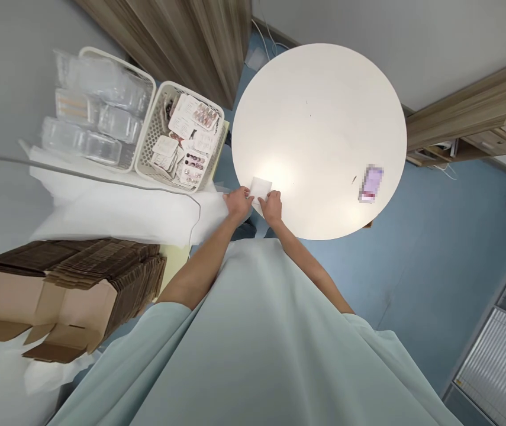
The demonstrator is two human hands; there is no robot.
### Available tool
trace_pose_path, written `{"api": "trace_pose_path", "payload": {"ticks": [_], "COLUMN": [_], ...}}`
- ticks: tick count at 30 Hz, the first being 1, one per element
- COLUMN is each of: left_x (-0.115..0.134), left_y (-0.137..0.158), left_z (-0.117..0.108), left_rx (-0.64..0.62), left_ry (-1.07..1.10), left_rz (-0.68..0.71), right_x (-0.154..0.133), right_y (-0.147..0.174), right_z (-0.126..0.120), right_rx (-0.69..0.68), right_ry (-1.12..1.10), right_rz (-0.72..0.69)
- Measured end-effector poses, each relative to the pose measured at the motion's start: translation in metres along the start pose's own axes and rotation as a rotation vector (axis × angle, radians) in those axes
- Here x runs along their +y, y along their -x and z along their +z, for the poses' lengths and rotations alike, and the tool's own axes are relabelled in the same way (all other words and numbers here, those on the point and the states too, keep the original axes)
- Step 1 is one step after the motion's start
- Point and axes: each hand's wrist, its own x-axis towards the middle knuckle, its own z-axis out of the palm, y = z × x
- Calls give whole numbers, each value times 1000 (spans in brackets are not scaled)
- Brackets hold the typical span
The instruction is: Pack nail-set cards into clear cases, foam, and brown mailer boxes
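Observation:
Near the front left edge of the round white table [319, 106], a small white square packet [260, 187] is between my two hands; what it is made of I cannot make out. My left hand [238, 202] is closed on its left side, thumb and fingers at the edge. On the right side, my right hand [272, 207] pinches the lower right part of the same packet. The fingertips hide parts of its edges.
Left of the table stand a white basket [148, 155] with carded press-on nails and another basket [148, 89] with clear plastic boxes. Flattened cardboard boxes [132, 284] are stacked lower left. A blurred purple object [371, 182] lies on the table's right side.

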Motion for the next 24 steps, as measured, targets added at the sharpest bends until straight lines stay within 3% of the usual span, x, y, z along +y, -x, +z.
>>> {"api": "trace_pose_path", "payload": {"ticks": [5, 13, 24], "left_x": [-1, 4, 28], "left_y": [4, 33, 104], "left_z": [-12, -14, -2], "left_rx": [10, 92, 189], "left_ry": [15, 57, 41], "left_rz": [-11, -27, -114], "right_x": [-1, 35, 80], "right_y": [-2, 13, 32], "right_z": [-4, -47, -82], "right_rx": [-16, 20, -89], "right_ry": [-48, -150, -205], "right_rz": [6, 25, 28]}}
